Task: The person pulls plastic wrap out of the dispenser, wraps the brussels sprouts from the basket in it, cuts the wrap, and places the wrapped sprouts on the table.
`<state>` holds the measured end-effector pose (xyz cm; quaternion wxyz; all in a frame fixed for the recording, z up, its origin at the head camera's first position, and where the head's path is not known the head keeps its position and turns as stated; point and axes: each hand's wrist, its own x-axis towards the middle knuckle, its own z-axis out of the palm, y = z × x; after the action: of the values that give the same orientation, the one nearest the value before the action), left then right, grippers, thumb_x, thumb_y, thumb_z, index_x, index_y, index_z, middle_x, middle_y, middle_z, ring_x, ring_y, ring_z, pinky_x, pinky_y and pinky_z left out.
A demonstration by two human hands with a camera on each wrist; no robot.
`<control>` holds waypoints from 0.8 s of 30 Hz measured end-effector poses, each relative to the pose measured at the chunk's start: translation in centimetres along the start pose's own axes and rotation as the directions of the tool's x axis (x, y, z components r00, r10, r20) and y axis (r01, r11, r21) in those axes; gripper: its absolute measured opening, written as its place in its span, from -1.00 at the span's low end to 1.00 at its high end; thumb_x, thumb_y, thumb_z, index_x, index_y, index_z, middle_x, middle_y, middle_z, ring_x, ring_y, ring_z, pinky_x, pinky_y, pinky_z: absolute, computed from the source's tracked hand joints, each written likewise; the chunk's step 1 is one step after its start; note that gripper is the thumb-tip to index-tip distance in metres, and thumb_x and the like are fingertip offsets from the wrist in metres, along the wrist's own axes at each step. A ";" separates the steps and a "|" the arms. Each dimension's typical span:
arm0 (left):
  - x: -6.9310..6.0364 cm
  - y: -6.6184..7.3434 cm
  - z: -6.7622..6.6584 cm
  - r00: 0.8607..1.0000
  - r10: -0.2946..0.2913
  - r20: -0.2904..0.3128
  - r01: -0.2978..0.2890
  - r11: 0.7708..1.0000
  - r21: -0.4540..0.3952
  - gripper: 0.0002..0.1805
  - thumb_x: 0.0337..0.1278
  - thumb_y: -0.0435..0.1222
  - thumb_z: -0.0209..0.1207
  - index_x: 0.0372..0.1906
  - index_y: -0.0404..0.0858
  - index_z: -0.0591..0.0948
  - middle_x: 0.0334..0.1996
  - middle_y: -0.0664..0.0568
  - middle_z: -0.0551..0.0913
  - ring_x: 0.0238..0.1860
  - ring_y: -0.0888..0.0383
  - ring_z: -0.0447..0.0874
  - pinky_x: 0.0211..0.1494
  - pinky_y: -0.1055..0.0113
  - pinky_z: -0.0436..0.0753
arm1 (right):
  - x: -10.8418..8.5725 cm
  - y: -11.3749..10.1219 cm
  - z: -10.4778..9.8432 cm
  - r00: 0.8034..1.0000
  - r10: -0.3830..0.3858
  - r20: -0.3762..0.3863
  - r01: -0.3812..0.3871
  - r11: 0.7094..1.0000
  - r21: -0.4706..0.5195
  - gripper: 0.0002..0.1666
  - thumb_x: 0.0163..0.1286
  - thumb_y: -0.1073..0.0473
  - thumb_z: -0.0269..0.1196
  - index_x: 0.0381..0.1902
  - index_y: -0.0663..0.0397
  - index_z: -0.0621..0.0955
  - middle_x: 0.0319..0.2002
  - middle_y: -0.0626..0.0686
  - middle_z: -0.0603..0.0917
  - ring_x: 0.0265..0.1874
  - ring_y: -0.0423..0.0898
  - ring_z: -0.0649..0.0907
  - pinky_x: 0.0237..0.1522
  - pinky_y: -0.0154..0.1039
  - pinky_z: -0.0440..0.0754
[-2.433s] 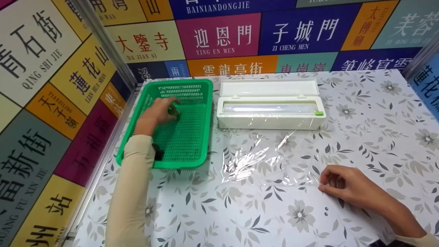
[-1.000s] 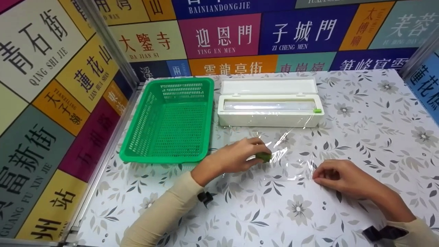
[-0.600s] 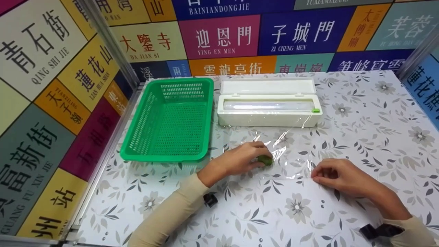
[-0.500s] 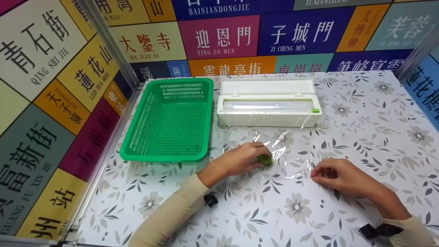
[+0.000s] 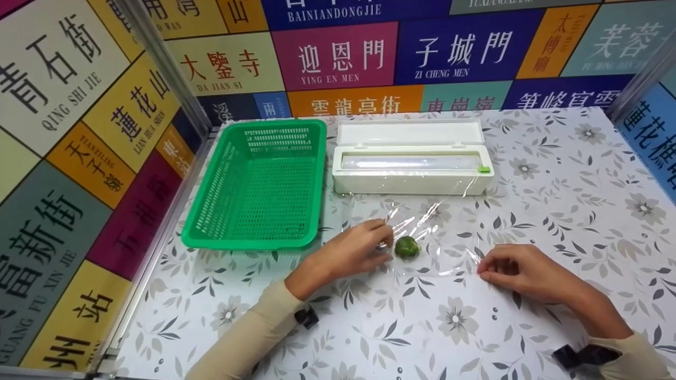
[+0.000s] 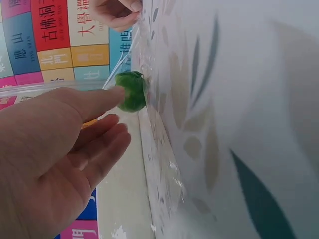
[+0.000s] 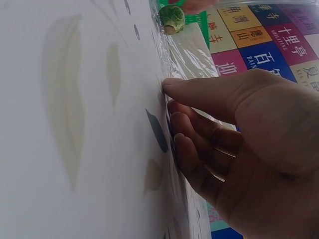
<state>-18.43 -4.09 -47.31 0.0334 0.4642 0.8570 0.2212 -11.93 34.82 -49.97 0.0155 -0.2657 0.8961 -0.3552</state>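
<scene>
A small round green vegetable [image 5: 407, 247], with pale streaks in the right wrist view, sits on a sheet of clear cling film [image 5: 449, 232]. My left hand [image 5: 351, 250] is just left of it, fingers relaxed and holding nothing; a narrow gap separates the two in the head view. The film runs toward me over the table from a white cling film dispenser [image 5: 412, 183], whose lid stands up, showing the roll. At the film's near right corner, my right hand [image 5: 528, 272] pinches the edge between thumb and forefinger, low against the tabletop.
A green plastic basket [image 5: 319, 200] with slotted walls stands left of the dispenser. On the dispenser's right end is a bright green slider [image 5: 484, 169]. Sign-printed panels wall the back and sides of the flower-patterned table [image 5: 401, 327].
My left hand came from the basket with the green vegetable, set it on the film, then let go and drew back left. My right hand stays at the film's corner.
</scene>
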 end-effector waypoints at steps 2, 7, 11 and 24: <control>-1.3 0.0 -0.4 0.999 -0.027 0.020 0.027 1.000 0.000 -0.69 0.37 -0.09 0.45 -0.07 -0.20 0.65 -0.09 0.03 0.69 -0.13 0.19 0.69 -0.09 0.56 0.67 | 0.0 0.0 0.0 1.000 0.004 -0.001 -0.004 1.000 -0.005 -0.76 0.32 0.24 0.57 -0.23 -0.30 0.80 -0.42 -0.32 0.67 -0.45 -0.36 0.59 -0.42 -0.43 0.55; -4.1 -0.5 -1.0 0.992 -0.077 0.097 0.078 0.997 -0.012 -0.66 0.29 -0.08 0.51 -0.12 -0.24 0.69 -0.16 -0.01 0.69 -0.18 0.16 0.66 -0.16 0.48 0.65 | 0.0 0.0 0.0 1.000 0.026 0.009 -0.026 1.000 0.004 -0.78 0.30 0.15 0.60 -0.23 -0.34 0.79 -0.43 -0.33 0.66 -0.45 -0.36 0.60 -0.41 -0.42 0.55; -5.5 -1.1 -1.0 0.990 -0.090 0.111 0.092 0.996 -0.018 -0.84 0.35 -0.25 0.47 -0.16 -0.25 0.75 -0.15 -0.02 0.74 -0.13 0.13 0.74 -0.08 0.48 0.73 | 0.0 0.1 0.0 1.000 0.003 0.003 -0.003 1.000 0.011 -0.75 0.27 0.18 0.62 -0.24 -0.32 0.79 -0.43 -0.32 0.66 -0.46 -0.36 0.60 -0.42 -0.43 0.54; -6.8 -1.4 -0.2 0.998 -0.018 -0.066 0.022 0.998 0.056 -0.92 0.49 -0.33 0.26 -0.21 -0.17 0.59 -0.31 0.07 0.66 -0.27 0.24 0.59 -0.23 0.48 0.60 | -0.2 -0.2 -0.2 1.000 0.019 -0.012 -0.019 1.000 0.005 -0.77 0.42 0.28 0.48 -0.21 -0.23 0.72 -0.31 -0.24 0.69 -0.35 -0.31 0.66 -0.32 -0.39 0.65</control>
<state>-15.77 -10.34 -48.71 -0.0060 0.4488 0.8683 0.2114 -11.75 34.93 -49.70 0.0139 -0.2549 0.8978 -0.3587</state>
